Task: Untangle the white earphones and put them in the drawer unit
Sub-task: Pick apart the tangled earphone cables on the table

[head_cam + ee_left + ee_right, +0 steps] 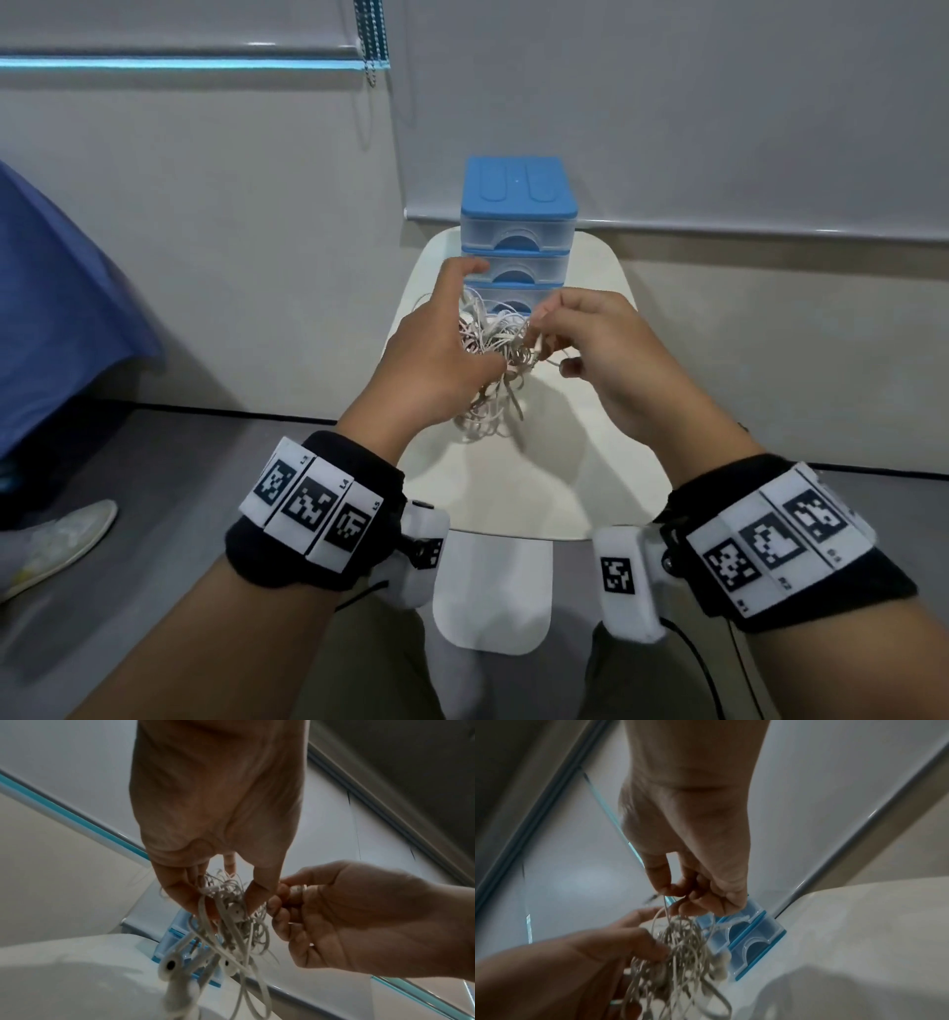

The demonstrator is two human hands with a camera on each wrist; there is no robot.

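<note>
Holding the tangled earphones (488,354) bunched above the table (590,488), the left hand (436,354) grips their bulk. Just right of that grip, the right hand (606,349) pinches one strand. Drawer unit (518,231) stands closed just beyond both.

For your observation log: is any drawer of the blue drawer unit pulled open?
No, all three drawers of the drawer unit sit flush and closed in the head view.

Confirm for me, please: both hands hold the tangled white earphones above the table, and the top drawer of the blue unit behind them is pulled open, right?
Not quite: the head view shows every drawer of the drawer unit closed. The rest stands: left hand and right hand hold the tangled earphones above the table.
</note>
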